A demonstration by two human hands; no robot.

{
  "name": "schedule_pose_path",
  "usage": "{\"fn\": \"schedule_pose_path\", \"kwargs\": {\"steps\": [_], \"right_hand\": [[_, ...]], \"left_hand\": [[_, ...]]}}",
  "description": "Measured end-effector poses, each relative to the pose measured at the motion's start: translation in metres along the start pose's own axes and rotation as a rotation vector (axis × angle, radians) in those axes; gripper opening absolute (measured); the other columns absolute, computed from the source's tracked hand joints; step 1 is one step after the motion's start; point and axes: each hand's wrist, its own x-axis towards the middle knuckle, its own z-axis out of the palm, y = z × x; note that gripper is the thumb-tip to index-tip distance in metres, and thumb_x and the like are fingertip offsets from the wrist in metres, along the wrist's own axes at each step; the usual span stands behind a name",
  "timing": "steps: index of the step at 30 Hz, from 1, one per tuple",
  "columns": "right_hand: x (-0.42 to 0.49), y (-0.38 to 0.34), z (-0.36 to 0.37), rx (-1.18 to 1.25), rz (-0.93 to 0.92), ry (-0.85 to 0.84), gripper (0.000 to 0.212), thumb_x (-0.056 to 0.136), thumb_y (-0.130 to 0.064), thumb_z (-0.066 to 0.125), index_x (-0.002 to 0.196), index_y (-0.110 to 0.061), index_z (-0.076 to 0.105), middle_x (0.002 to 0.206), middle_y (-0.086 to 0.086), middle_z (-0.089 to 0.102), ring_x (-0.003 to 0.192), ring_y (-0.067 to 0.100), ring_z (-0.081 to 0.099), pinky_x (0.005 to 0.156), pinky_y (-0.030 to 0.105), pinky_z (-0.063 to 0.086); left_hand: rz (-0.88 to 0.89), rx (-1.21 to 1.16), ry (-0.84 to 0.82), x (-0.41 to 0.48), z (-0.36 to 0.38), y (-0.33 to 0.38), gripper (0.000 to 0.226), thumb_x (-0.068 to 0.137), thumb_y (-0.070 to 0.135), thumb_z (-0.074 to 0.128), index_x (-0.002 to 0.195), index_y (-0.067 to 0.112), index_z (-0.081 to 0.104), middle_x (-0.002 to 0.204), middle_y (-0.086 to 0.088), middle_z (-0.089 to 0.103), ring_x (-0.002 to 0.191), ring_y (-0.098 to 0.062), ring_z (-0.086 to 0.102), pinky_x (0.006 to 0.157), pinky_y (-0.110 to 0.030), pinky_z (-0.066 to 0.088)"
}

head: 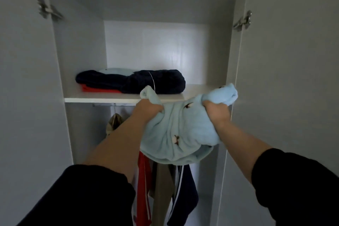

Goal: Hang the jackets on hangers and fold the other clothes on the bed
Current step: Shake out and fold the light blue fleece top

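A: Left hand (149, 109), right hand (216, 111), both fists clenched in the bunched blue garment (174, 134) at the shelf (198, 91) front edge!
B: Folded pile (139, 80) shelved, hanging clothes (161, 180) below; this one's not yet stowed, I'd say.

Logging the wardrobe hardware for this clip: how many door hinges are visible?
2. The left hinge sits high on the left door; the right hinge sits high on the right door. Lower ones may be hidden or out of frame.
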Motion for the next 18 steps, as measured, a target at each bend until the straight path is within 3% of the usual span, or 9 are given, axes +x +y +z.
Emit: {"fn": "schedule_pose_path", "kwargs": {"steps": [2, 6, 9, 11, 14, 16, 18], "right_hand": [[0.023, -0.019, 0.009, 0.02, -0.036, 0.001, 0.026, 0.085, -0.034, 0.06, 0.098, -0.012, 0.054, 0.083, 0.002, 0.057, 0.073, 0.018, 0.053, 0.073, 0.03, 0.038], [0.058, -0.049, 0.025, 0.198, -0.025, -0.024, 0.02, 0.086, -0.024, 0.06, 0.1, -0.012, 0.052, 0.081, 0.0, 0.057, 0.072, 0.014, 0.055, 0.071, 0.027, 0.041], [0.078, -0.068, 0.041, 0.261, -0.013, -0.058, 0.022, 0.087, -0.023, 0.058, 0.104, -0.01, 0.054, 0.082, 0.001, 0.058, 0.072, 0.014, 0.056, 0.057, 0.025, 0.041], [0.089, -0.076, 0.053, 0.255, -0.018, -0.06, 0.025, 0.087, -0.025, 0.056, 0.106, -0.008, 0.056, 0.084, 0.004, 0.06, 0.074, 0.017, 0.058, 0.057, 0.026, 0.041], [0.102, -0.085, 0.074, 0.299, 0.007, -0.094, 0.031, 0.086, -0.027, 0.052, 0.107, -0.005, 0.06, 0.087, 0.011, 0.065, 0.08, 0.025, 0.063, 0.065, 0.03, 0.046], [0.11, -0.096, 0.09, 0.357, 0.019, -0.169, 0.026, 0.088, -0.028, 0.046, 0.087, -0.007, 0.061, 0.063, 0.007, 0.063, 0.061, 0.02, 0.065, 0.057, 0.027, 0.047], [0.119, -0.108, 0.104, 0.371, 0.032, -0.192, 0.035, 0.092, -0.033, 0.041, 0.071, -0.01, 0.057, 0.044, 0.003, 0.056, 0.041, 0.015, 0.06, 0.043, 0.021, 0.046]], "left_hand": [[0.014, -0.116, 0.015, 0.021, -0.014, 0.012, 0.051, 0.079, 0.028, 0.067, 0.123, 0.005, 0.052, 0.09, -0.001, 0.054, 0.083, -0.018, 0.052, 0.066, -0.028, 0.042], [-0.017, -0.271, 0.035, 0.06, -0.047, 0.029, 0.053, 0.081, 0.028, 0.067, 0.126, 0.003, 0.051, 0.084, 0.001, 0.052, 0.072, -0.013, 0.049, 0.058, -0.026, 0.039], [-0.057, -0.379, 0.043, 0.088, -0.072, 0.032, 0.057, 0.082, 0.029, 0.066, 0.129, 0.002, 0.049, 0.081, -0.001, 0.049, 0.069, -0.016, 0.05, 0.05, -0.025, 0.035], [-0.046, -0.45, 0.038, 0.108, -0.087, 0.028, 0.061, 0.083, 0.029, 0.067, 0.134, 0.001, 0.045, 0.082, -0.003, 0.05, 0.069, -0.018, 0.05, 0.051, -0.025, 0.035], [-0.02, -0.488, 0.038, 0.136, -0.107, 0.025, 0.063, 0.085, 0.028, 0.065, 0.137, 0.0, 0.043, 0.107, -0.013, 0.06, 0.067, -0.018, 0.049, 0.055, -0.027, 0.036], [-0.017, -0.502, 0.042, 0.155, -0.122, 0.027, 0.067, 0.086, 0.029, 0.063, 0.141, 0.001, 0.037, 0.128, -0.016, 0.055, 0.065, -0.018, 0.046, 0.053, -0.027, 0.034], [-0.038, -0.531, 0.041, 0.176, -0.135, 0.027, 0.069, 0.086, 0.028, 0.064, 0.143, 0.002, 0.035, 0.132, -0.015, 0.053, 0.065, -0.02, 0.045, 0.054, -0.028, 0.036]]}}
